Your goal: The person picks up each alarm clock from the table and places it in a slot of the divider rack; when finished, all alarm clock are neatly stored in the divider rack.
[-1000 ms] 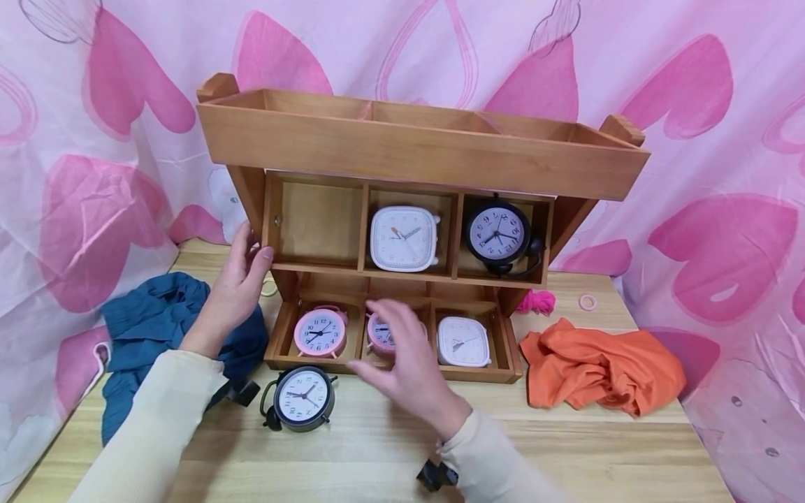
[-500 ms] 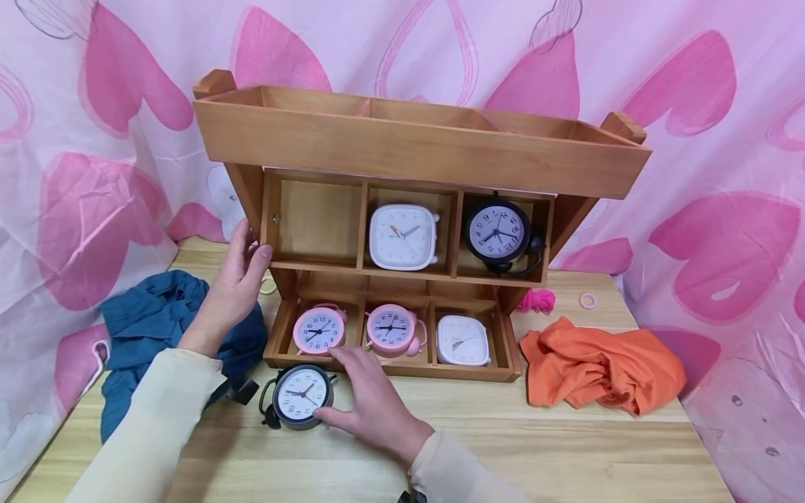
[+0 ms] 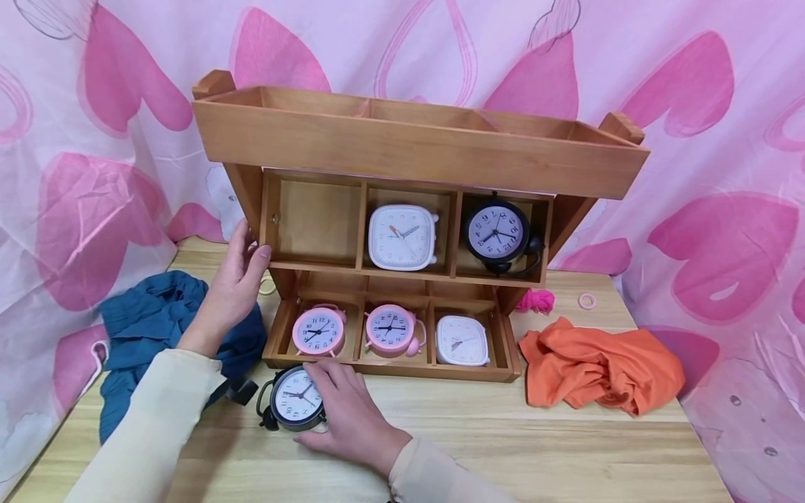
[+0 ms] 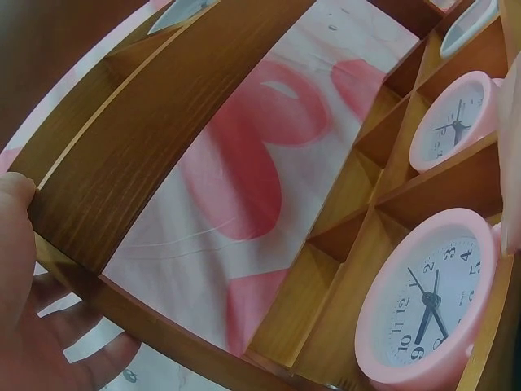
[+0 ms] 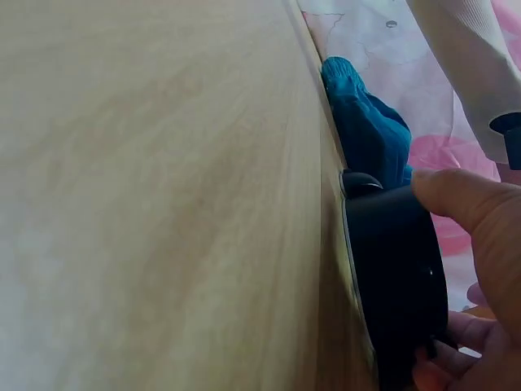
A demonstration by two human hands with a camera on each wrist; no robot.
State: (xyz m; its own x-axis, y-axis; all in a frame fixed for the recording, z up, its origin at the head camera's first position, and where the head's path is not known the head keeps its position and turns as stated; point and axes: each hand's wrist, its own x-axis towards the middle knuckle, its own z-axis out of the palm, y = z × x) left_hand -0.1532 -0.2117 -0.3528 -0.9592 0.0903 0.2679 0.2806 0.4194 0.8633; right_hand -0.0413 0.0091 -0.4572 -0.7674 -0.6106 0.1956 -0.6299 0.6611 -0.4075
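A black alarm clock (image 3: 295, 397) lies face up on the table in front of a wooden tiered rack (image 3: 415, 155). My right hand (image 3: 352, 412) spans its right side, thumb at the near rim and fingers at the far rim. In the right wrist view the black casing (image 5: 395, 269) sits between thumb and fingers. My left hand (image 3: 235, 286) grips the left end of the rack's middle tier, its thumb in front and fingers behind. The left wrist view shows that hand (image 4: 49, 309) at the wooden edge.
The middle tier holds a white square clock (image 3: 402, 237) and a black clock (image 3: 497, 232). Below sit pink clocks (image 3: 318, 332) and another white clock (image 3: 462, 341). Blue cloth (image 3: 157, 307) lies left, orange cloth (image 3: 600, 367) right. Pink yarn (image 3: 536, 301) and a ring (image 3: 587, 301) lie behind.
My right hand has come down and left from in front of the lower tier, closing round the black alarm clock's right side. The left hand stays on the rack.
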